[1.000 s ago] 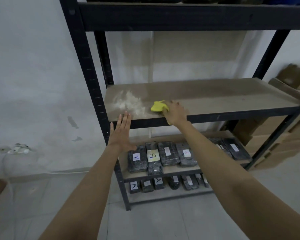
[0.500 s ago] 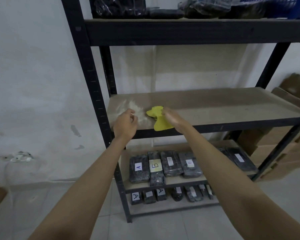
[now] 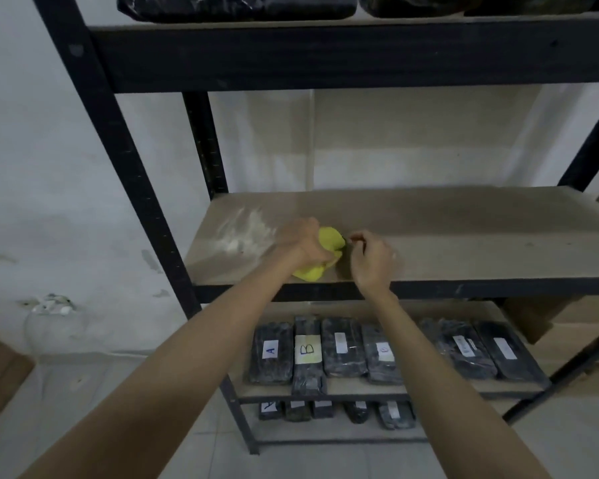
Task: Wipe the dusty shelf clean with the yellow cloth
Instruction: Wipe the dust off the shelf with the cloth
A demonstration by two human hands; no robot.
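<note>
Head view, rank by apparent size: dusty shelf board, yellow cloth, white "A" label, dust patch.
1. dusty shelf board
2. dust patch
3. yellow cloth, partly hidden by the left hand, so unsure against the dust
4. "A" label

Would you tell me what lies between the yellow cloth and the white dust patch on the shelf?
In the head view, the left hand gripping the yellow cloth lies between it and the dust patch on the shelf.
</note>
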